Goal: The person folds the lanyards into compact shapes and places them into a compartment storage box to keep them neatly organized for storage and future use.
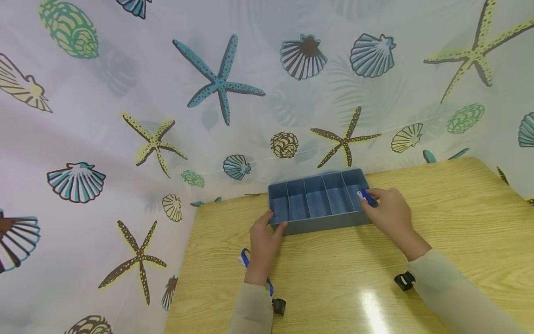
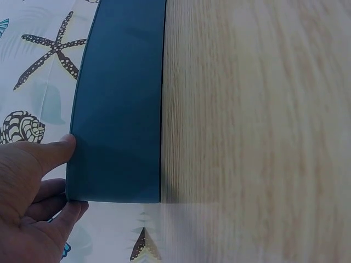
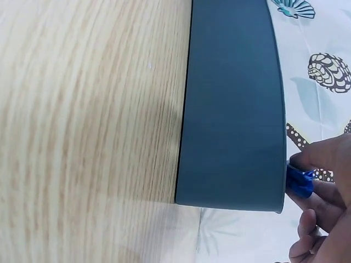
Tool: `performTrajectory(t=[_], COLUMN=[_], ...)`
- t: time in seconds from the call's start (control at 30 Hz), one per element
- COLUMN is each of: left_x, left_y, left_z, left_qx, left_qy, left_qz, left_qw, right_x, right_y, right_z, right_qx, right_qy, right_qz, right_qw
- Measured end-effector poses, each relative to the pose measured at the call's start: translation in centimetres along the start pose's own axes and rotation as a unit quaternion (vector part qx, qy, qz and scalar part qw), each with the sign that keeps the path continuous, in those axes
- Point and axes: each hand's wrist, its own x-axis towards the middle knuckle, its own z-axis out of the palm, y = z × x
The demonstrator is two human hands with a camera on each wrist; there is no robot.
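A blue-grey box with five compartments stands on the wooden table against the curtain. At its left front corner, my left hand grips the box, thumb at the front rim and fingers at the left end. In the left wrist view, the thumb lies along the upper edge. My right hand pinches a small bundled blue strap with a white piece over the right-end compartment. From the right wrist view, the blue strap shows beside the box's rim, partly hidden by fingers.
A second blue strap with a white end lies on the table, partly hidden under my left forearm. Black wrist-worn pieces hang by both sleeves. A curtain printed with shells and starfish rises behind the table.
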Motion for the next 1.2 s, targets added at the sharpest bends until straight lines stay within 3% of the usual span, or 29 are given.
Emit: performTrajectory(t=[0.33,0.73,0.97,1.2], left_x=[0.0,0.0,0.0,-0.1], left_y=[0.1,0.0,0.0,0.3], left_z=[-0.1,-0.1,-0.1,-0.3], left_qx=[-0.012,-0.011,-0.013,-0.014], left_qy=[-0.004,-0.008,-0.009,-0.009], left_qz=[-0.006,-0.007,-0.005,-0.001], left_qw=[0.9999,0.9999,0.9999,0.9999], right_x=[1.4,1.9,1.6,1.1], right_y=[-0.5,-0.6,-0.6,-0.9], right_z=[0.8,1.0,1.0,0.6], right_qx=[-0.092,-0.120,-0.096,-0.078], right_qy=[-0.074,-0.069,-0.067,-0.054], right_qz=[-0.019,-0.038,-0.028,-0.047], right_qw=[0.9928,0.9896,0.9927,0.9944])
